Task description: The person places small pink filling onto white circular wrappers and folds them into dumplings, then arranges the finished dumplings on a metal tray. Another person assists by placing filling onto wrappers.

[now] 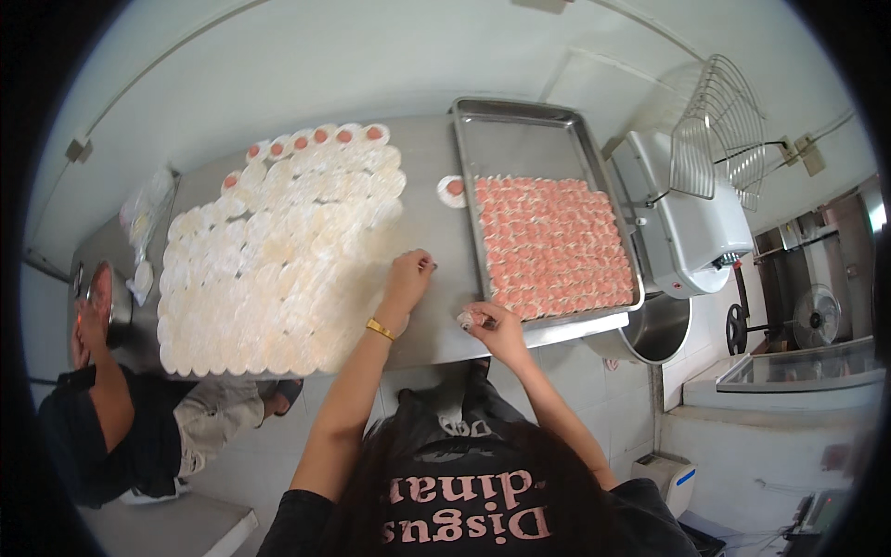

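Observation:
My right hand (501,336) pinches a small pleated dumpling (466,320) just off the near left corner of the metal tray (469,153). Rows of dumplings (557,246) with pink filling cover the near part of that tray. Over the steel table (436,232), my left hand (411,280) is closed, its fingertips together; whether anything small is in them cannot be made out. Overlapping round dough wrappers (269,269) spread out to its left. Several along the far edge bear a dab of pink filling (301,143). One filled wrapper (452,191) lies apart, beside the tray.
At the far left a person (111,408) works with hands at a metal bowl (116,297) of pink filling. A plastic bag (144,218) lies near it. Right of the tray stand a white machine (682,213) with a wire rack (719,130) and a steel pot (661,330).

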Tool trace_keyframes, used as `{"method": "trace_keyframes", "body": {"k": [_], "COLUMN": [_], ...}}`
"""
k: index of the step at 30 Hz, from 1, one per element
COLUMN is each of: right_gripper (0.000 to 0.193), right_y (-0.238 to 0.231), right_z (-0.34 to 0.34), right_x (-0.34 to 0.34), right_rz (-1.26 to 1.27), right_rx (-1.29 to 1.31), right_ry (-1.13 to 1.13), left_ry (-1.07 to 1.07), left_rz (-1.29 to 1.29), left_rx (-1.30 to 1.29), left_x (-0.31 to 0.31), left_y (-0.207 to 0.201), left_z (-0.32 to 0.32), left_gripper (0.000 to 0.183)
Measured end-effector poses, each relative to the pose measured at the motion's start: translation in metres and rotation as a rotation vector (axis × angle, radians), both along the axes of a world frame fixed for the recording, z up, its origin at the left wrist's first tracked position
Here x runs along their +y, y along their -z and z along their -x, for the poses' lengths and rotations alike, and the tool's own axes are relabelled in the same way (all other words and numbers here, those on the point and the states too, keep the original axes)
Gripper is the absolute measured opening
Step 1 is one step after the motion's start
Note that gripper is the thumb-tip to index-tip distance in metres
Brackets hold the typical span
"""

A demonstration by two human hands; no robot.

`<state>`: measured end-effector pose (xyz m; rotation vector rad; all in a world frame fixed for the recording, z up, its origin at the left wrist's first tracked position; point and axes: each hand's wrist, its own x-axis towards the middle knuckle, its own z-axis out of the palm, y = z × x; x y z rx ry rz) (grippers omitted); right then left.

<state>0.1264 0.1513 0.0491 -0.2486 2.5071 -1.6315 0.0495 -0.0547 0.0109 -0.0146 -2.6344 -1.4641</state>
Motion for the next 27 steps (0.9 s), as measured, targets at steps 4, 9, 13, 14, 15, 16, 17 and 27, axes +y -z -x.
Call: {"method": "trace_keyframes", "body": {"k": [4,9,13,14,15,16,17,27], "right_gripper": [0.035,0.042,0.042,0.039,0.036,0.034,0.031,0.016], "right_y": [-0.038,-0.065,-0.047,-0.039,-0.03,-0.022,-0.014,0.032], "right_z": [0.082,0.233,0.327,0.343,0.356,0.367,0.376,0.397], "right_x": [0.083,0.211,0.264,0.269,0.271,0.272,0.273,0.267], "right_rz": [0.078,-0.29,-0.495,-0.517,-0.541,-0.565,-0.587,-0.665], "right_rx": [0.061,0.23,0.255,0.25,0.243,0.237,0.243,0.267], "right_ry": [0.038,0.235,0.161,0.127,0.095,0.061,0.032,-0.098], "left_ry": [-0.078,-0.299,-0.484,-0.503,-0.527,-0.557,-0.584,-0.602], "left_rz": [0.149,0.325,0.335,0.331,0.33,0.333,0.339,0.339], "left_rx": [0.023,-0.043,-0.137,-0.168,-0.196,-0.22,-0.214,-0.222], "left_x": [0.008,0.023,0.036,0.037,0.039,0.042,0.044,0.048], "left_y": [0.012,0.025,0.023,0.021,0.018,0.017,0.016,0.018], "left_z": [0.064,0.115,0.13,0.132,0.133,0.135,0.136,0.145], "left_gripper": [0.019,0.03,0.032,0.032,0.032,0.033,0.033,0.034]}}
